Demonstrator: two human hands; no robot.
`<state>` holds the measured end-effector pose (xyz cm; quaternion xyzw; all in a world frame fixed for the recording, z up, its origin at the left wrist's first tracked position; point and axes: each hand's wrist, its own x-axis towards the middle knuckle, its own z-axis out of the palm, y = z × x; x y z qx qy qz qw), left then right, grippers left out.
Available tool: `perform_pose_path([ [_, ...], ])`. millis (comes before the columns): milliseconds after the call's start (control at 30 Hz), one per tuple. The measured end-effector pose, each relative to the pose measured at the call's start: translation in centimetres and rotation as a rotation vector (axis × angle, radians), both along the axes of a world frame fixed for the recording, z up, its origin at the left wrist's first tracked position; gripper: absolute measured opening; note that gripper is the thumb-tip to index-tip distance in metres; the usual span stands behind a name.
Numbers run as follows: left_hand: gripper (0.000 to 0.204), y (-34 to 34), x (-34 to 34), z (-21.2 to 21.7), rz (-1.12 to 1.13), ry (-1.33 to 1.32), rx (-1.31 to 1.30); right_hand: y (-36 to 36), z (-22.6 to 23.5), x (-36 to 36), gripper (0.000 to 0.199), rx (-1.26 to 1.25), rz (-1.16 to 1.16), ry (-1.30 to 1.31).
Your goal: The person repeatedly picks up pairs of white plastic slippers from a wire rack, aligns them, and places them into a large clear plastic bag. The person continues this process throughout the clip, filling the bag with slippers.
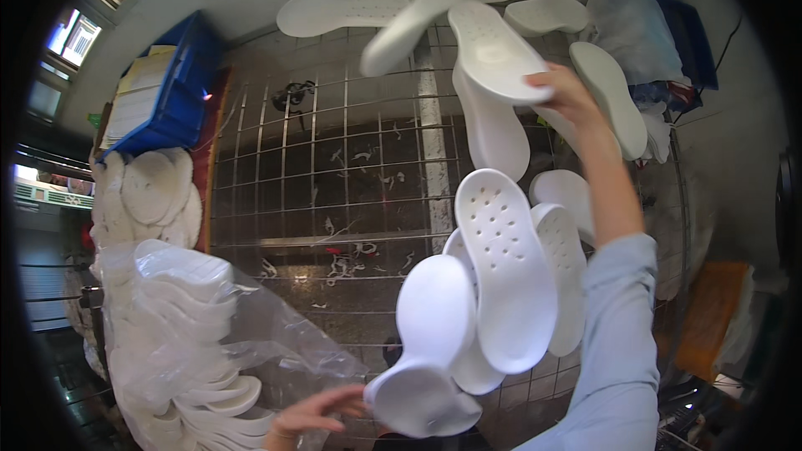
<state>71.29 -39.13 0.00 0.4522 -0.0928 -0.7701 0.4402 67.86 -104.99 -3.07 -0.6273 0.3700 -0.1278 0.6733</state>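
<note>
- Fingers of the left hand, at the bottom edge of the frame, lie spread and loosely curled against a white sole; they touch its heel end without closing round it, seemingly to steady it.
- Bag of clear plastic at lower left, just beside that hand, gapes open over a stack of more white soles, so they can be reached without unpacking.
- Soles in the lower middle hang in an overlapping bunch against a wire rack; the perforated sole lies foremost, holes toward the camera.
- Sleeve of pale blue runs up the right side of the frame to the right hand, which is raised high and closed on the lower edge of a top sole, held flat against the rack's upper part.
- Rack wires carry scraps of white trimming; more soles fan out along its top edge.
- Bin of blue plastic, box-shaped, sits tilted at upper left with pale paper sheets in it; their print is too small to tell.
- Round white pieces are piled under the bin.
</note>
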Motion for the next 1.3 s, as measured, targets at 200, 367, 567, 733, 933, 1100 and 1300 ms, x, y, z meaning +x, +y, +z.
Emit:
perform_pose_path([
  [200, 0.070, -12.1, 9.5, -2.0, 0.651, -0.632, -0.254, -10.2, 5.0, -0.7, 0.051, -1.488, -0.349, 0.295],
  [367, 0.048, -20.0, 12.0, -4.0, 0.489, -0.734, -0.332, -7.6, 6.4, 5.8, 0.056, -1.433, 0.050, 0.312],
  [567, 0.055, -17.3, 13.0, -5.8, 0.674, -0.096, -0.359, 2.9, 11.6, -4.1, 0.050, -0.718, 0.405, -0.068],
  [733, 0.091, -16.4, 7.1, -1.7, 0.940, 0.825, -0.377, 11.2, 9.6, 1.6, 0.051, -0.595, 0.897, -0.150],
  [933, 0.095, -11.6, 2.3, -0.4, 0.813, 0.208, -0.066, 11.3, 0.3, 17.5, 0.067, -1.225, 0.301, 0.258],
  [1100, 0.064, -8.8, 4.3, -5.9, 0.699, 0.066, 0.192, 6.6, 3.5, 16.6, 0.037, -1.441, 0.008, 0.403],
  [1300, 0.049, -9.3, 5.4, -8.4, 0.778, 0.073, 0.051, 12.7, 12.8, 7.8, 0.037, -1.520, 0.117, -0.122],
])
